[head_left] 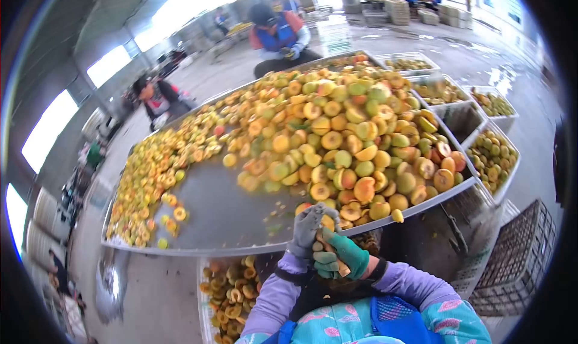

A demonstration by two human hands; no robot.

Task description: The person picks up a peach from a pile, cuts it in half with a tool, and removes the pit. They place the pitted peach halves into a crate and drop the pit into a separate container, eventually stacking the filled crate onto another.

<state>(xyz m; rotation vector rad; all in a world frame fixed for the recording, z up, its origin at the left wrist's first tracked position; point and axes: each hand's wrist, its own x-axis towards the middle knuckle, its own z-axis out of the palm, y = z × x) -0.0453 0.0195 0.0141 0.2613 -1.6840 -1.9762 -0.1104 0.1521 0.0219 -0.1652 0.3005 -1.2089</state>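
Just off the near edge of the large grey metal tabletop [223, 214], the grey-gloved left hand [306, 228] has its fingers curled around a yellow-orange peach [328, 222]. Touching it, the green-gloved right hand [338, 255] has its fingers wrapped tightly round a wooden-handled tool [333, 255]. The tabletop carries a broad heap of whole and halved peaches [337, 133], white plastic crates [509, 180] along its right side hold small yellow-green fruit, and a white crate [203, 296] under its near edge holds cut peach halves [232, 293].
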